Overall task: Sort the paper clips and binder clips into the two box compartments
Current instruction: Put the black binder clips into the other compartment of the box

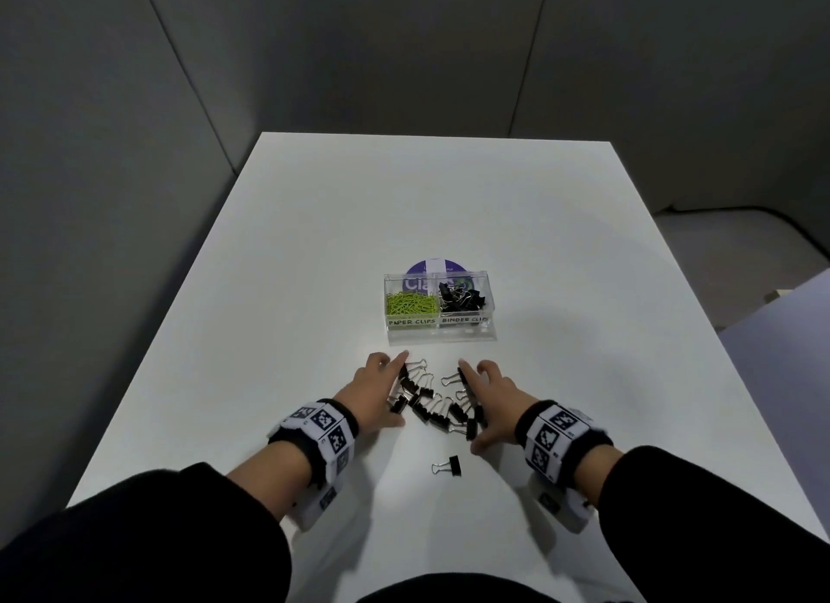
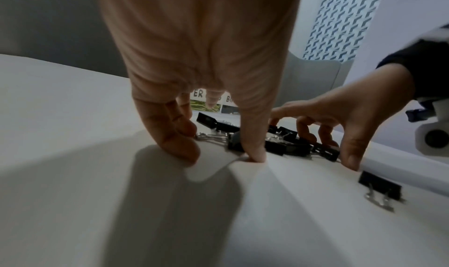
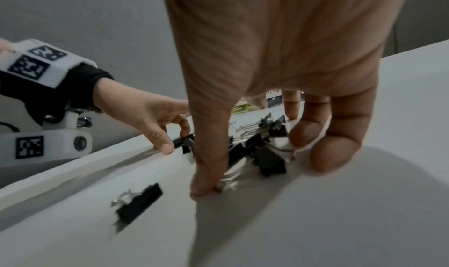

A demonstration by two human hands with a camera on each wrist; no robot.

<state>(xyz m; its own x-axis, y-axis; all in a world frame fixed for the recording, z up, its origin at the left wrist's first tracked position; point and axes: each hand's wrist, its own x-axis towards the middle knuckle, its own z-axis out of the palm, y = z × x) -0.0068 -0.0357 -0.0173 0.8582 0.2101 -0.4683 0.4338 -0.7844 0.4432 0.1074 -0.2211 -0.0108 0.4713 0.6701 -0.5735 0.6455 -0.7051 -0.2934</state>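
1. a clear plastic box [image 1: 487, 328] stands on the white table [image 1: 314, 243], beyond both hands, and it has two compartments side by side.
2. the left compartment [image 1: 411, 306], with the label "paper clips", holds a heap of green paper clips [image 1: 409, 304].
3. the right compartment [image 1: 462, 301], with the label "binder clips", holds some black binder clips [image 1: 462, 298].
4. a purple round thing [image 1: 434, 266] lies under or behind the box; which one, i cannot tell.
5. a loose pile of black binder clips [image 1: 433, 402] with silver handles lies on the table just before the box, between the two hands.
6. the left hand [image 1: 373, 389] stands at the left side of the pile, fingers spread and a little bent. in the left wrist view its thumb and little-finger tips [image 2: 255, 154] press on the table, and the clips lie under the palm.
7. the right hand [image 1: 492, 400] stands at the right side of the pile in the same way, fingers loosely bent down around the clips, thumb tip on the table.
8. neither hand pinches or lifts a clip; both only cup the pile from its sides.
9. one single binder clip [image 1: 449, 466] lies apart from the pile, nearer to the person, close to the right thumb.
10. both wrists carry white bands [image 1: 323, 423] with black square markers, over dark sleeves [image 1: 157, 535].
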